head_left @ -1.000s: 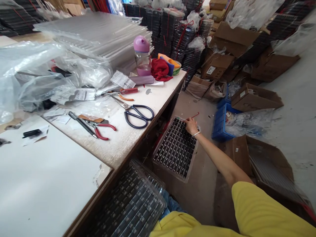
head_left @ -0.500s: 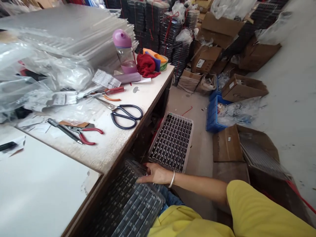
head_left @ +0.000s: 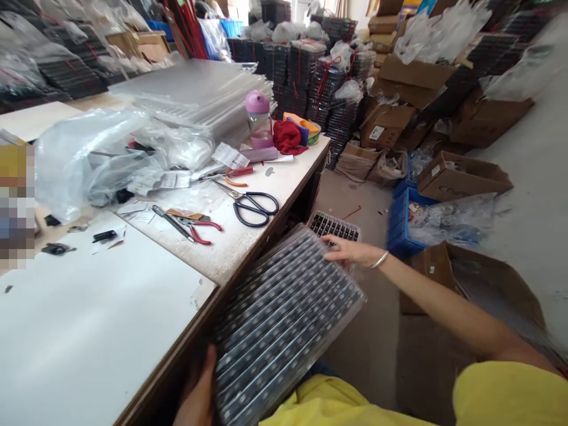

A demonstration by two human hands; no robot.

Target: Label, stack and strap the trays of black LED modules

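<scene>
A clear plastic tray with rows of small dark parts slants between my two hands, beside the table edge and above my lap. My right hand, with a pale bangle at the wrist, grips its far end. At the near left corner my left hand is closed on the tray's side, partly blurred and cut by the frame's bottom. Behind the far end, a second tray of black parts sits low near the floor, mostly hidden by the held tray.
On the table lie scissors, red-handled pliers, a purple-lidded bottle and plastic bags. A blue crate and cardboard boxes line the right. Part of another person shows at the left edge.
The tray has come up and out from beside the table edge, held by my right hand. My left hand has come into view on its near end. The camera view has tilted upward.
</scene>
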